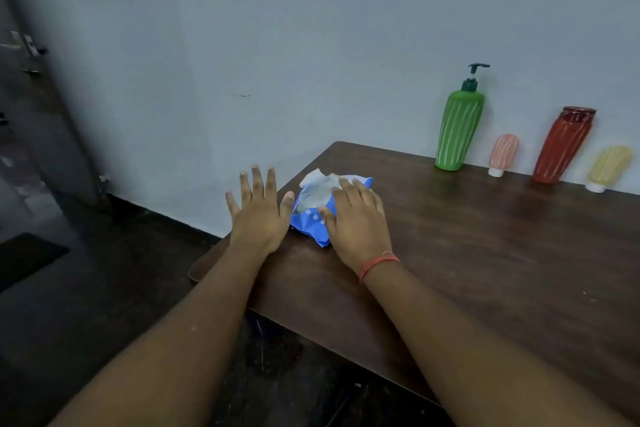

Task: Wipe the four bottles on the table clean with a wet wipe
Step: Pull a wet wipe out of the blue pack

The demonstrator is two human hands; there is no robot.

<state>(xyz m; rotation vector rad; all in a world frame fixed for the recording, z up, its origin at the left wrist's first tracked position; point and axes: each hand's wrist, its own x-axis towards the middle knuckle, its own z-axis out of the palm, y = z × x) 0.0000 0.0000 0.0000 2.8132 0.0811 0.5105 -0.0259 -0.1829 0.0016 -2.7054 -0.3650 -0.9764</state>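
Note:
A blue wet-wipe pack (311,215) lies near the left corner of the dark wooden table (467,253), with a white wipe (317,180) sticking out of its top. My right hand (353,215) rests flat on the pack, fingers straight. My left hand (258,210) hovers just left of the pack with fingers spread, holding nothing. Along the wall at the back right stand a tall green pump bottle (459,128), a small pink bottle (503,154), a red bottle (562,146) and a small yellow bottle (607,166).
The table's left edge and near corner (194,274) lie under my left forearm. A pale wall runs behind the bottles. A dark floor and a doorway (27,80) are at the left.

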